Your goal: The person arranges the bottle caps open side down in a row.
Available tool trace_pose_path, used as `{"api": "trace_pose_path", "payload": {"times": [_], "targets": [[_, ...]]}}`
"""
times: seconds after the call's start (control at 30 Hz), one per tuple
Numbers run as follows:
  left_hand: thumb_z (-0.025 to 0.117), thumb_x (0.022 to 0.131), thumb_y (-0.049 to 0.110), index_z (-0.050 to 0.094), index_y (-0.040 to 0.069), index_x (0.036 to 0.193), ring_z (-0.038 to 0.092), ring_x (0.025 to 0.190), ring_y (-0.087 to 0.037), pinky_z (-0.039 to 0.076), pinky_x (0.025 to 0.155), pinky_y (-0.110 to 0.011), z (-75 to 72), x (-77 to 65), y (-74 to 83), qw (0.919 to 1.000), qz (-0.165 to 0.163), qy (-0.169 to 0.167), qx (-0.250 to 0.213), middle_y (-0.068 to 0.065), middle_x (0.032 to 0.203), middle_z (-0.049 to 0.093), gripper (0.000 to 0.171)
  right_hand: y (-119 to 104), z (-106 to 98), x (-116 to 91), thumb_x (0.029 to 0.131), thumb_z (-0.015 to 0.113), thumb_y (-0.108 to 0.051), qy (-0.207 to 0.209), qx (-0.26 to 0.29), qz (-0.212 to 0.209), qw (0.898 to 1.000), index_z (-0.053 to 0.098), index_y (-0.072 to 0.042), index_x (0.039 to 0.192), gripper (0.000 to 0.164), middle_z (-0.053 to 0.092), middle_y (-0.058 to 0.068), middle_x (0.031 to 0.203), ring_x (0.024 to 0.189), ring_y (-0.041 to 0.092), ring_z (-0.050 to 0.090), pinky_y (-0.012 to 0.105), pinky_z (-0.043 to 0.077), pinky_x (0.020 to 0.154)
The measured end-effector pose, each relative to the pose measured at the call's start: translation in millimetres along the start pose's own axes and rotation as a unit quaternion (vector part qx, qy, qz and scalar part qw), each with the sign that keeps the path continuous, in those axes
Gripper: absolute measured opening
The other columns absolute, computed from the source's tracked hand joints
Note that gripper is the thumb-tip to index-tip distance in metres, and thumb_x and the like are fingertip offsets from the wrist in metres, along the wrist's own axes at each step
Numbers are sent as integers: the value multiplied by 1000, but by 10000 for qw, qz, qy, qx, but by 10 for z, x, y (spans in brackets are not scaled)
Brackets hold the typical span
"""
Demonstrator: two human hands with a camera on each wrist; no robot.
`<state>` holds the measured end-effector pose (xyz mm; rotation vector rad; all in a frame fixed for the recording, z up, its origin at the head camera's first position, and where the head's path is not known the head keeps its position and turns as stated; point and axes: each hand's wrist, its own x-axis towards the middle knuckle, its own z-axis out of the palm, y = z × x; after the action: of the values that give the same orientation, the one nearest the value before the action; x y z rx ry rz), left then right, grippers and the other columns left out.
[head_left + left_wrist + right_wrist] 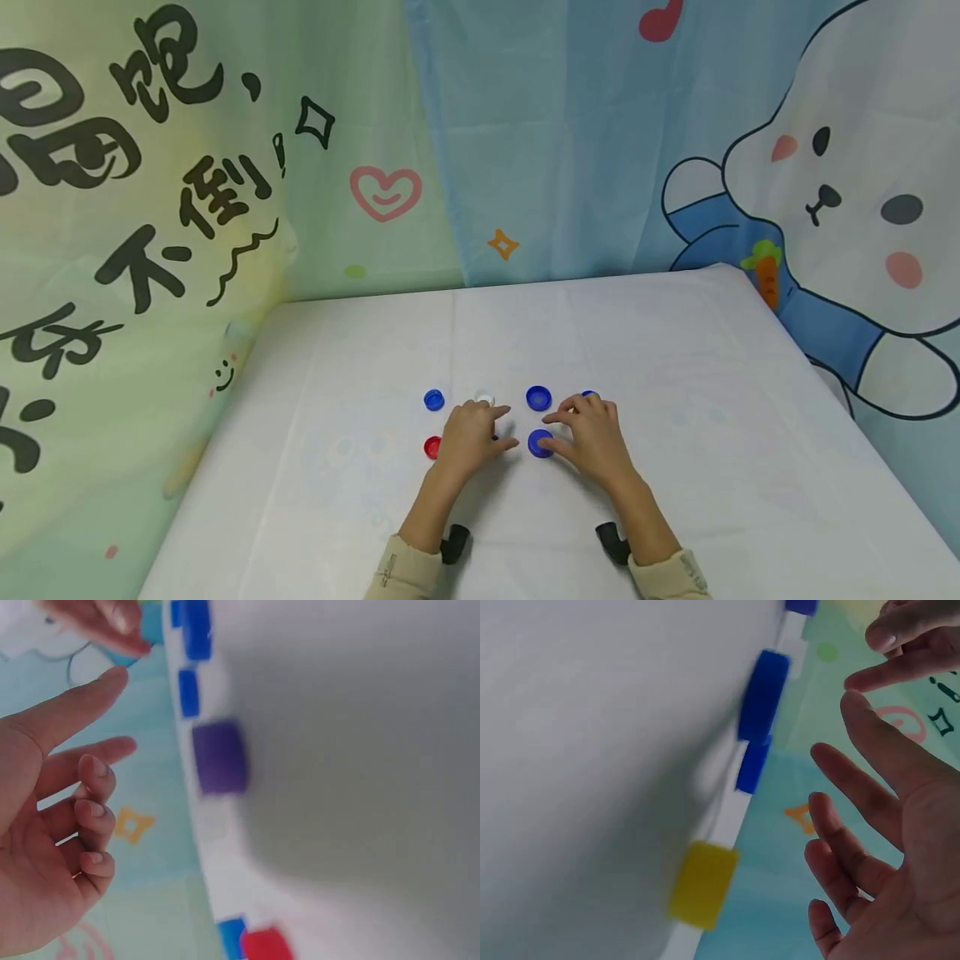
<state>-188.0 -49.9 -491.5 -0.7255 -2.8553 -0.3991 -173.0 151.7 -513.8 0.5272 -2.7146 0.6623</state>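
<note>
My left hand [471,437] hovers over the table, index finger and thumb extended toward the right, the other fingers loosely bent and holding nothing. Beneath it is a purple cap [220,757], mostly hidden in the head view. My right hand [596,437] is also raised, its fingers spread and empty. In the head view its thumb overlaps a blue round cap [540,443]; in the right wrist view that hand is apart from the caps. A yellow cap [704,885] stands under the right hand, hidden from the head camera.
Around the hands lie a red cap [432,447], a small blue cap [434,400], a white cap [485,398] and a wider blue cap [538,398]. Another blue cap [588,392] peeks out behind the right hand. The white-covered table [337,500] ends at a printed curtain [540,167].
</note>
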Motion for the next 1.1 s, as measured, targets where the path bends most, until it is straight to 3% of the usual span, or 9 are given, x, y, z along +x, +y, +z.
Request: {"api": "trace_pose_path", "payload": {"times": [0.13, 0.37, 0.6, 0.87, 1.1], "targets": [[82, 67, 32, 72, 12, 104, 47, 59, -11, 37, 54, -24, -130, -34, -123, 9993, -255, 16, -257, 7, 58, 48, 44, -113, -16, 56, 65, 83, -33, 77, 322, -53, 9994, 74, -17, 93, 32, 58, 0, 91, 85, 20, 46, 42, 31, 77], [83, 66, 28, 72, 11, 100, 42, 56, -9, 33, 53, -22, -126, -101, -255, 9965, -278, -408, -680, 7, 58, 48, 40, -349, 115, 139, 68, 80, -35, -371, 733, -180, 9965, 74, -18, 92, 30, 57, -1, 90, 88, 19, 47, 40, 31, 76], [83, 65, 29, 74, 12, 94, 44, 56, -9, 35, 53, -23, -65, -177, -325, 9952, -476, -533, -665, 6, 59, 51, 35, -452, 333, 184, 66, 82, -36, -587, 427, -124, 9973, 74, -17, 92, 33, 59, -1, 89, 87, 20, 46, 42, 32, 76], [84, 63, 30, 74, 12, 87, 43, 56, -9, 34, 53, -22, 43, -198, -360, 9934, -584, -580, -797, 6, 60, 51, 31, -441, 400, 208, 64, 83, -36, -838, 272, -92, 9961, 74, -16, 88, 32, 59, 1, 88, 86, 22, 46, 42, 33, 74], [84, 65, 27, 74, 12, 86, 41, 57, -8, 33, 53, -22, 69, -204, -359, 9926, -592, -451, -957, 7, 59, 47, 27, -403, 426, 223, 65, 82, -34, -785, 348, -133, 9962, 74, -16, 87, 29, 58, 0, 89, 86, 21, 45, 39, 32, 73]]}}
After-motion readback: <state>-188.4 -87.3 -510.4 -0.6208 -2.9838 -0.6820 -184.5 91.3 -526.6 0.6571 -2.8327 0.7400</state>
